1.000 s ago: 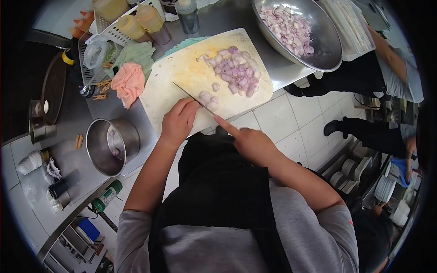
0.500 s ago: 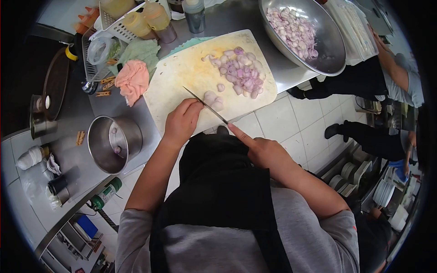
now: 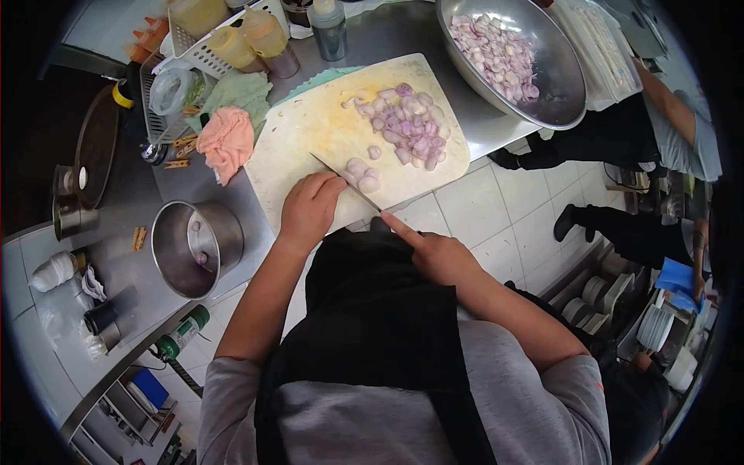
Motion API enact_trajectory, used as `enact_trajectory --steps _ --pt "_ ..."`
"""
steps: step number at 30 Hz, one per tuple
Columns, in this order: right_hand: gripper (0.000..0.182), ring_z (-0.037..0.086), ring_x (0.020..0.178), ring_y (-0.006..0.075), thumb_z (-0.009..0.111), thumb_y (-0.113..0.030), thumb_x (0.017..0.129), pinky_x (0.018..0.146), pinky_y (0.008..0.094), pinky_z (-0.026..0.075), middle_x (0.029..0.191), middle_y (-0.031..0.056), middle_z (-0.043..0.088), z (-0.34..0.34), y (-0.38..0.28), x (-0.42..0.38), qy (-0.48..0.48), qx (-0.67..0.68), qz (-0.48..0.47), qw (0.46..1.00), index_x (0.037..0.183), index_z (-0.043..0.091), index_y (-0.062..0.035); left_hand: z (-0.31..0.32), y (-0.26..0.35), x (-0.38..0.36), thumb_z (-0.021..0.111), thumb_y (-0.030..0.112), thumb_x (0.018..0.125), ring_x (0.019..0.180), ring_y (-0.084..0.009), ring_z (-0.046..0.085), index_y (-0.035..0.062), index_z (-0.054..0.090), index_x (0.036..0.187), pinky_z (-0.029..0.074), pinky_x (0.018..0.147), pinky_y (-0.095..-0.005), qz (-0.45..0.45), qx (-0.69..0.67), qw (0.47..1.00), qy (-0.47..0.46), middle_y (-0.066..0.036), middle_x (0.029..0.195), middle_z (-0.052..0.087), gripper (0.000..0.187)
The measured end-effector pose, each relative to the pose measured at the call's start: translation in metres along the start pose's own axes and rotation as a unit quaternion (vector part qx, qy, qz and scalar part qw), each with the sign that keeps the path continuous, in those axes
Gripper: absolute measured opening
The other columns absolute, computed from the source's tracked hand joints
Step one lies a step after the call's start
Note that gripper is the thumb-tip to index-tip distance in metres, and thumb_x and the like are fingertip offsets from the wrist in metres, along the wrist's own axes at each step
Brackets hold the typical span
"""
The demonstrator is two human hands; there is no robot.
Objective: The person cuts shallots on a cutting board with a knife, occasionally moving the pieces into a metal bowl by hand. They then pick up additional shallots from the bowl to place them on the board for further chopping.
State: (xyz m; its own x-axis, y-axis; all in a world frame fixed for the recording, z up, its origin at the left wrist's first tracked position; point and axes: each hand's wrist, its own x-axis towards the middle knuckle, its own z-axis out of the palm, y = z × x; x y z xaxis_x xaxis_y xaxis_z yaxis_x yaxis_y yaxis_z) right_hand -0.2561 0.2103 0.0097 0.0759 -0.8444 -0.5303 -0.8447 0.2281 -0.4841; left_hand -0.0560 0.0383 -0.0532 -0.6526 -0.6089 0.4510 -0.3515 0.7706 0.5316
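Observation:
A white cutting board (image 3: 287, 147) bears a heap of sliced shallots (image 3: 411, 128) on its right half. My right hand (image 3: 438, 252) is closed on the handle end of a knife (image 3: 346, 183), its index finger stretched along the blade's spine. The blade points up and left across the board. My left hand (image 3: 311, 208) lies at the board's near edge with fingers bent together against the blade's left side; what they hold is hidden. Just right of the blade lie a few cut slices (image 3: 363, 175).
A large metal bowl (image 3: 562, 93) of sliced shallots stands at the upper right. A metal pot (image 3: 225, 240) with shallots inside is on the left. A pink cloth (image 3: 226, 143), squeeze bottles (image 3: 267, 39) and a basket (image 3: 221, 58) lie beyond. Two other people stand at the right.
My right hand and the knife's handle end have shifted slightly left. The cut slices by the blade have moved a little. At the far right, a person's arm and a blue item have moved.

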Motion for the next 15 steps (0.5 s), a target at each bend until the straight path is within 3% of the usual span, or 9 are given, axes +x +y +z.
enact_trajectory --steps 4,6,10,11,15 --pt "0.09 0.068 0.067 0.0349 0.056 -0.006 0.087 0.064 0.0473 0.057 0.079 0.0196 0.067 -0.011 0.008 0.002 0.009 -0.013 -0.012 1.0 0.16 0.015 -0.039 -0.005 0.001 0.003 0.071 0.004 0.082 0.088 -0.0253 0.066 0.0088 0.069 0.099 0.051 0.077 -0.039 0.013 0.038 0.999 -0.009 -0.005 0.098 0.067 0.018" --pt "0.091 0.068 0.065 0.035 0.057 -0.006 0.086 0.063 0.0477 0.056 0.077 0.0189 0.066 -0.019 0.018 0.001 0.091 -0.022 0.024 0.995 0.16 0.016 -0.0385 -0.005 0.002 0.003 0.072 0.006 0.082 0.088 -0.0247 0.066 0.0088 0.069 0.099 0.049 0.078 -0.0391 0.008 0.045 0.999 -0.018 -0.005 0.098 0.068 0.017" --pt "0.091 0.067 0.064 0.0359 0.058 -0.005 0.086 0.062 0.0483 0.056 0.074 0.0185 0.065 -0.031 0.016 -0.005 0.109 -0.027 0.002 0.994 0.16 0.017 -0.0386 -0.011 0.003 -0.001 0.079 0.016 0.08 0.096 -0.0284 0.065 0.0082 0.066 0.106 0.049 0.083 -0.0388 -0.07 -0.018 0.997 0.004 -0.008 0.105 0.068 0.03" --pt "0.091 0.067 0.064 0.0359 0.058 -0.005 0.086 0.062 0.0483 0.056 0.074 0.0185 0.065 -0.027 0.012 -0.006 0.109 -0.027 0.002 0.994 0.16 0.017 -0.0386 -0.014 0.004 -0.004 0.082 0.019 0.079 0.1 -0.0301 0.064 0.0077 0.064 0.111 0.048 0.086 -0.039 -0.115 -0.057 0.992 0.02 -0.01 0.108 0.067 0.038" --pt "0.089 0.068 0.067 0.0359 0.057 -0.005 0.088 0.065 0.0483 0.057 0.076 0.019 0.065 -0.008 0.006 -0.002 0.013 0.002 -0.04 0.999 0.16 0.017 -0.04 -0.032 0.006 -0.016 0.084 0.011 0.074 0.104 -0.0314 0.063 0.004 0.058 0.113 0.049 0.089 -0.0387 -0.075 -0.002 0.996 0.041 -0.014 0.113 0.064 0.047"
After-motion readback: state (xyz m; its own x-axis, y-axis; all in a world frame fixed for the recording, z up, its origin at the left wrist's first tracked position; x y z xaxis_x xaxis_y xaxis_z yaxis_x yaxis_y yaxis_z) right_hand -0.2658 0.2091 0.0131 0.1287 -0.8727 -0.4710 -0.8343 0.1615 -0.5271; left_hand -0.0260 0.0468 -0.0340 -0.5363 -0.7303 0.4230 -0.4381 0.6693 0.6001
